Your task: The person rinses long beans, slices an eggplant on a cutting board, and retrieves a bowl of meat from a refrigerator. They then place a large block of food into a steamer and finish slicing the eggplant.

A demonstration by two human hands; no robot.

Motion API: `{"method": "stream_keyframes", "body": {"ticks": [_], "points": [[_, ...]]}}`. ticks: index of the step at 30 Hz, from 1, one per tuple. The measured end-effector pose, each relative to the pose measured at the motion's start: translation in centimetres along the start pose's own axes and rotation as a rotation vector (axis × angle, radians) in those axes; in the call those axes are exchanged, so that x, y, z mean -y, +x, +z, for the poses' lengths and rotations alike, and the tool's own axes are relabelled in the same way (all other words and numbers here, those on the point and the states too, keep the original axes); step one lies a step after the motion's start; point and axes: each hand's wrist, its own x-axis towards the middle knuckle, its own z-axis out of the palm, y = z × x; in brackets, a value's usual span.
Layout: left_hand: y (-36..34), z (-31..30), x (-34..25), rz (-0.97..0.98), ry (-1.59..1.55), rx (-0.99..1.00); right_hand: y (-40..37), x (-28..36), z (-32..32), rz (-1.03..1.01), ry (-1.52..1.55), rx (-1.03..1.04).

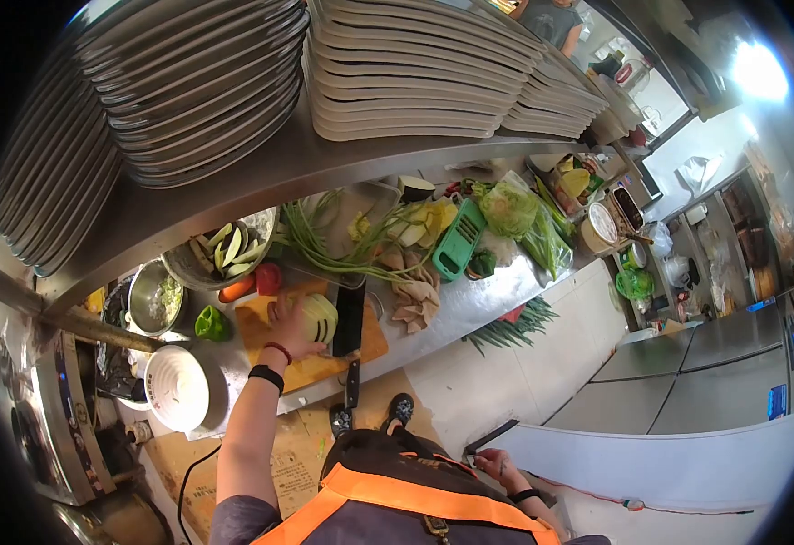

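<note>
My left hand (290, 332), blurred, rests against the left side of a round, pale-green, dark-striped vegetable (320, 320) that looks like a partly peeled eggplant. It lies on an orange-brown cutting board (374, 341). Right of it a cleaver (350, 318) with a dark blade lies across the board, its handle over the front edge. My right hand (498, 467) is low at the right, fingers curled beside a dark bar (492, 438); what they hold is too small to make out. Behind the board are a red pepper (268, 278) and a green pepper (213, 323).
A bowl of cut wedges (229, 250), a bowl of chopped pieces (156, 298) and a white bowl (177, 388) stand left. Green beans (310, 245), a green grater (460, 239) and lettuce (508, 207) lie behind. Stacked plates (202, 91) fill the overhead shelf. A person (551, 23) stands beyond.
</note>
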Motion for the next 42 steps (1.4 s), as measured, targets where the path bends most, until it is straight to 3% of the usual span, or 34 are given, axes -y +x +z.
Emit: {"method": "stream_keyframes", "body": {"ticks": [7, 12, 14, 16, 19, 22, 25, 31, 42], "points": [[-0.4, -0.4, -0.2, 0.024, -0.012, -0.008, 0.9, -3.2, 1.2, -0.064, -0.008, -0.02], [-0.4, 0.4, 0.3, 0.089, 0.036, -0.031, 0.6, -1.7, 1.0, -0.096, -0.054, 0.001], [-0.4, 1.2, 1.0, 0.103, 0.019, -0.08, 3.0, -5.3, 1.9, -0.119, -0.046, -0.048], [0.0, 1.7, 2.2, 0.165, -0.101, -0.133, 1.8, -2.7, 1.1, -0.179, -0.022, -0.02], [-0.5, 0.4, 2.8, 0.09, -0.224, -0.129, 1.9, -1.9, 0.7, -0.146, -0.013, -0.045], [1.2, 1.9, 5.1, 0.227, -0.379, -0.022, 1.4, -1.1, 0.5, -0.102, -0.022, -0.054], [0.2, 0.8, 2.4, 0.114, -0.065, 0.004, 1.8, -1.4, 0.6, -0.104, -0.026, -0.057], [-0.5, 0.6, -0.6, -0.009, -0.003, 0.076, 0.9, 1.4, 0.7, -0.192, -0.135, -0.028], [-0.5, 1.2, -0.1, 0.19, -0.048, -0.017, 2.4, -1.8, 2.1, -0.094, -0.038, -0.03]]}}
